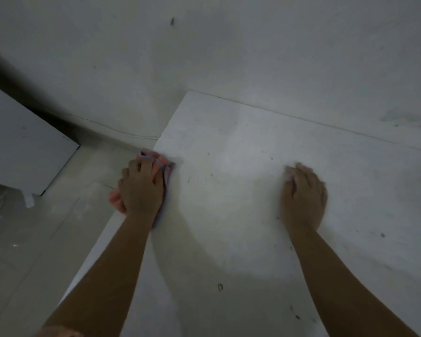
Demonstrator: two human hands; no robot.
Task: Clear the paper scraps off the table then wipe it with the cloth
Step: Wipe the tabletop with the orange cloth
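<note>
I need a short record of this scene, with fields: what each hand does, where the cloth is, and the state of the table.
left hand: left hand grips the cloth, at the table's left edge
right hand: right hand lies on the table, fingers curled; something pale shows under the fingertips, cannot tell what
cloth: cloth bunched under the left hand, partly over the edge
table: table white, with small dark specks
scraps: no clear paper scraps visible

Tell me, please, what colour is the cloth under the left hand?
Pinkish with pale lilac-blue folds, seen in the head view: cloth under left hand.
</note>
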